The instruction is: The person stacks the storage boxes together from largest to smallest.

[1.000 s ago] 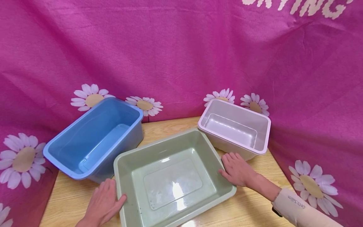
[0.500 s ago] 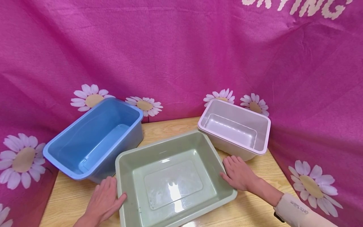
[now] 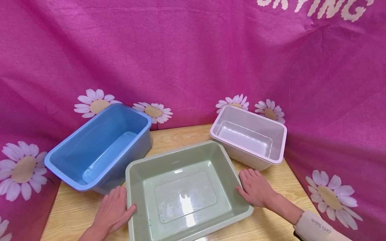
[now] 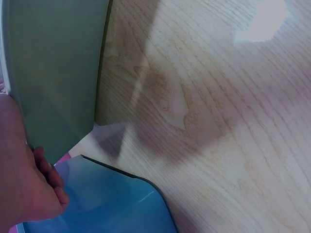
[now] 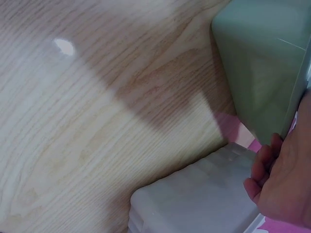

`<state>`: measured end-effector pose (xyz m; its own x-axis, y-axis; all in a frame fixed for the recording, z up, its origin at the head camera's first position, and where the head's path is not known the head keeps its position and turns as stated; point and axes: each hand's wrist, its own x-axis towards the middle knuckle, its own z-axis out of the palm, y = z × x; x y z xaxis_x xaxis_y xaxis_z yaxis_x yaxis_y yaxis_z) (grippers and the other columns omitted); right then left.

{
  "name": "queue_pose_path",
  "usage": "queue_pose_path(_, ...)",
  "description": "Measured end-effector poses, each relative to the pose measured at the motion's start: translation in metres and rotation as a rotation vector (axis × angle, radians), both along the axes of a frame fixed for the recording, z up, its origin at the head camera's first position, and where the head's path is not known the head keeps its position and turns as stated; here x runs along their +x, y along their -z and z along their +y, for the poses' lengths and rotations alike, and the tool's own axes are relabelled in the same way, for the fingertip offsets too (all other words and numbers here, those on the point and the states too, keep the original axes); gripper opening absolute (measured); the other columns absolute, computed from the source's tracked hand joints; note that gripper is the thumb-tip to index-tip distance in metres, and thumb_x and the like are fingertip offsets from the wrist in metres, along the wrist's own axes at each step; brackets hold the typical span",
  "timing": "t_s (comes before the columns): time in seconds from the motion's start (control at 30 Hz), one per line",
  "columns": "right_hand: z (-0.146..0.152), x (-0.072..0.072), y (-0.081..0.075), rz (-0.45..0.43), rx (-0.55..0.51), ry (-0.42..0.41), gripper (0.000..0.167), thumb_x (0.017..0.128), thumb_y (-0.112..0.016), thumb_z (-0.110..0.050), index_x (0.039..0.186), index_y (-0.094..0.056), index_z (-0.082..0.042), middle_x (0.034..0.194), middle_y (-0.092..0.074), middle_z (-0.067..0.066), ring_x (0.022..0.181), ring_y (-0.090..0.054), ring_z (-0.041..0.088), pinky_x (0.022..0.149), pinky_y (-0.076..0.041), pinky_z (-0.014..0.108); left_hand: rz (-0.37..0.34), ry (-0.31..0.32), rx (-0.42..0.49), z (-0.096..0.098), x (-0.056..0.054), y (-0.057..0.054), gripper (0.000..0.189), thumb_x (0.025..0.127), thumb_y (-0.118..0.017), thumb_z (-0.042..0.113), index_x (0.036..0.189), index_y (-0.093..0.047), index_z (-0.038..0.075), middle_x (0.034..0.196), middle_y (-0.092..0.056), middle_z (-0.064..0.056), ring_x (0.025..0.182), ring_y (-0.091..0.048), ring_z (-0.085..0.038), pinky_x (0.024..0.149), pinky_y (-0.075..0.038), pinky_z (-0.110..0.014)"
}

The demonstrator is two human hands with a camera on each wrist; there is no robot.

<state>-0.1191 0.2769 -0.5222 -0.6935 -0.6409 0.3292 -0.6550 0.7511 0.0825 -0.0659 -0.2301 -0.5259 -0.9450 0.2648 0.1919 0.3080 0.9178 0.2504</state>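
Observation:
A wide, shallow green plastic tub (image 3: 187, 194) sits at the front middle in the head view, with nothing inside it. My left hand (image 3: 111, 212) grips its left rim, thumb over the top edge. Curled fingers of that hand (image 4: 34, 182) show under the rim in the left wrist view. On the opposite side my right hand (image 3: 256, 189) holds the right rim, its thumb also over the edge. In the right wrist view the fingers of the right hand (image 5: 265, 167) bend below the rim.
A deep blue tub (image 3: 99, 147) stands left of the green one, close to my left hand. At the back right is a smaller pale lilac tub (image 3: 248, 135), near my right hand. Beneath them is a wooden table (image 3: 178, 134); a magenta cloth with daisies (image 3: 181, 60) hangs around it.
The green tub has shifted slightly toward me and to the right, and both hands have moved with it. The blue and lilac tubs stay in place.

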Motion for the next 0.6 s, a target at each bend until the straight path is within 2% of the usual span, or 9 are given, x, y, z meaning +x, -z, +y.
queue_pose_path(0.3, -0.001, 0.005, 0.000, 0.012, -0.032, 0.002, 0.035, 0.084, -0.057, -0.035, 0.085, -0.043, -0.003, 0.077, -0.038, 0.004, 0.071, -0.041, 0.026, 0.065, -0.033, 0.037, 0.014, 0.028, -0.024, -0.001, -0.005, 0.000, 0.033, 0.079, -0.063, 0.034, 0.085, -0.043, 0.010, 0.078, -0.035, 0.000, 0.068, -0.034, -0.017, 0.059, -0.029, -0.030)
queue_pose_path(0.6, 0.000, 0.010, 0.000, 0.011, -0.054, 0.014, 0.033, 0.083, -0.057, -0.033, 0.083, -0.042, -0.004, 0.074, -0.035, 0.003, 0.068, -0.039, 0.025, 0.065, -0.034, 0.039, 0.063, 0.055, -0.034, -0.001, -0.012, 0.001, 0.033, 0.078, -0.063, 0.036, 0.083, -0.042, 0.010, 0.077, -0.034, 0.000, 0.067, -0.034, -0.017, 0.057, -0.029, -0.031)
